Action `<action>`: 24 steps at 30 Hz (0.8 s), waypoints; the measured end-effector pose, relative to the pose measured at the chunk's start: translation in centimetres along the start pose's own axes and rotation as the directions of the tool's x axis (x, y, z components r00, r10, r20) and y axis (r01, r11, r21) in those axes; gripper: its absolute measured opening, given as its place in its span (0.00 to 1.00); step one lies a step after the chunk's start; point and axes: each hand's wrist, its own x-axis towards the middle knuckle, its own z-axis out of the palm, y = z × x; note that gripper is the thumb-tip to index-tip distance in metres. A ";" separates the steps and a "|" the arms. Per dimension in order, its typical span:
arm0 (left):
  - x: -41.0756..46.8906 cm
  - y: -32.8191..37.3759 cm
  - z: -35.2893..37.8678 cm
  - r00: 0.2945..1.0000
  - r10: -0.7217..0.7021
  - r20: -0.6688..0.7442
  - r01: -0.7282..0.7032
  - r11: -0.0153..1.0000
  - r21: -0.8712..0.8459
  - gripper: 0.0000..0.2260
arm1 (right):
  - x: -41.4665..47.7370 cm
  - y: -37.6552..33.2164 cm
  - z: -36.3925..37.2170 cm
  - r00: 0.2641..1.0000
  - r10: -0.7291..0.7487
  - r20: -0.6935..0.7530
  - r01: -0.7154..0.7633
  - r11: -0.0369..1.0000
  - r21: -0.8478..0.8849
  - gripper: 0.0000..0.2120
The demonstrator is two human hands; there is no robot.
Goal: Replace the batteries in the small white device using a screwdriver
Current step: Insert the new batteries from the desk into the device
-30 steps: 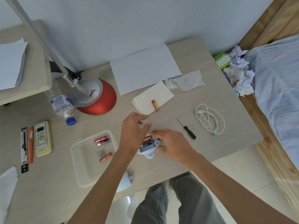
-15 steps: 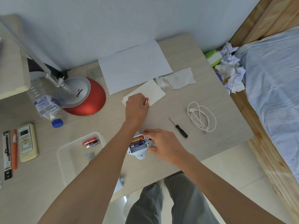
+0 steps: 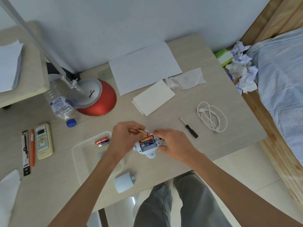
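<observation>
The small white device (image 3: 148,147) lies on the desk with its battery bay open; two batteries sit in the bay, one orange and one dark. My left hand (image 3: 125,139) pinches an orange battery (image 3: 143,131) just above the device's far edge. My right hand (image 3: 172,143) grips the device's right side. The device's pale cover (image 3: 124,181) lies near the desk's front edge. A small black-handled screwdriver (image 3: 189,128) rests to the right. Two batteries (image 3: 103,141) lie in a clear tray (image 3: 78,154) at the left.
A red lamp base (image 3: 96,99), a plastic bottle (image 3: 60,104), a remote (image 3: 43,140) and pens stand at the left. White paper sheets (image 3: 144,66), a folded card (image 3: 153,97), a tissue and a coiled white cable (image 3: 211,117) lie behind and right. A bed borders the right.
My left hand reached to the folded card, took the orange battery lying there, and brought it back above the device. My right hand stayed on the device.
</observation>
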 end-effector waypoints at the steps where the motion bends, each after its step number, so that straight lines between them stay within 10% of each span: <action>1: -0.6 -0.3 -0.1 1.000 -0.010 0.012 0.010 1.000 -0.018 0.09 | 0.0 -0.1 -0.1 1.000 -0.003 0.002 0.003 1.000 0.004 0.24; 16: -2.6 -1.2 2.8 0.946 0.253 0.204 -0.303 0.913 0.273 0.09 | -0.2 -0.1 0.0 0.998 -0.057 -0.008 0.057 0.998 -0.006 0.19; 24: -3.1 -1.8 3.1 0.972 0.206 0.111 -0.224 0.956 0.190 0.06 | -0.1 0.0 0.0 0.998 -0.056 -0.012 0.056 0.998 -0.010 0.21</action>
